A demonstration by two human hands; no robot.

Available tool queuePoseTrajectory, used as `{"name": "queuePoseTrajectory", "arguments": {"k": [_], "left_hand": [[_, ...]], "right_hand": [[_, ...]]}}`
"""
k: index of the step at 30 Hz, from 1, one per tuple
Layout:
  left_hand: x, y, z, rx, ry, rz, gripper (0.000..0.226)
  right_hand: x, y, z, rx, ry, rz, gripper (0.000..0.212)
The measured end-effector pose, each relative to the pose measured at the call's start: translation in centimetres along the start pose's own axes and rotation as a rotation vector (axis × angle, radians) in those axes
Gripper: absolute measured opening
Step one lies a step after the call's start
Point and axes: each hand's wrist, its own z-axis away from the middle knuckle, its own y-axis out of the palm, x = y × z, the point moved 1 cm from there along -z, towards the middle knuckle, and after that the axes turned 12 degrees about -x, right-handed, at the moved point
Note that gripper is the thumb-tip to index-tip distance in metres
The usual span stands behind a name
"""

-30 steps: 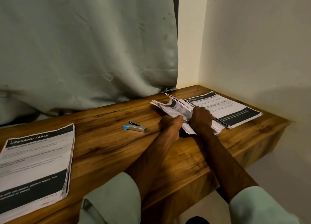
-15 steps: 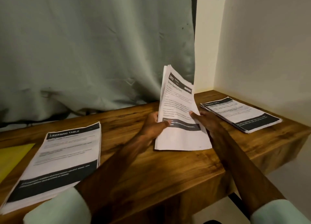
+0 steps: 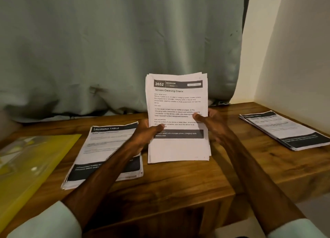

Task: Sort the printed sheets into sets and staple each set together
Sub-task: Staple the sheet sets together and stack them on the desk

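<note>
1 stack (image 3: 178, 149) held LH (image 3: 142, 137), RH (image 3: 216, 125) | "2652 BEDROOM" | "Screen Cleaning Check"

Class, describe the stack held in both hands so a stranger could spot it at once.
Find the wooden desk before the grey curtain. Of three paper piles there, take the middle stack, gripped by the left hand and right hand. Unlike the left pile and right pile, lying flat, it stands upright, headed 2652 Screen Cleaning Check.
</note>
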Motion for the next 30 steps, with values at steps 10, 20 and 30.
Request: {"name": "queuePoseTrajectory", "arguments": {"k": [10, 20, 30], "left_hand": [[-0.4, -2.3, -0.9, -0.127, 0.033, 0.001, 0.028], [-2.9, -0.8, -0.7, -0.209, 0.275, 0.183, 0.024], [-6.6, 0.6, 1.0, -0.149, 0.432, 0.174, 0.017]], "right_hand": [[-0.1, 0.0, 1.1, 0.163, 0.149, 0.149, 0.023], [0.7, 1.7, 1.6, 0.005, -0.072, -0.045, 0.025], [2.2, 1.7, 2.6, -0.176, -0.22, -0.158, 0.024]]}}
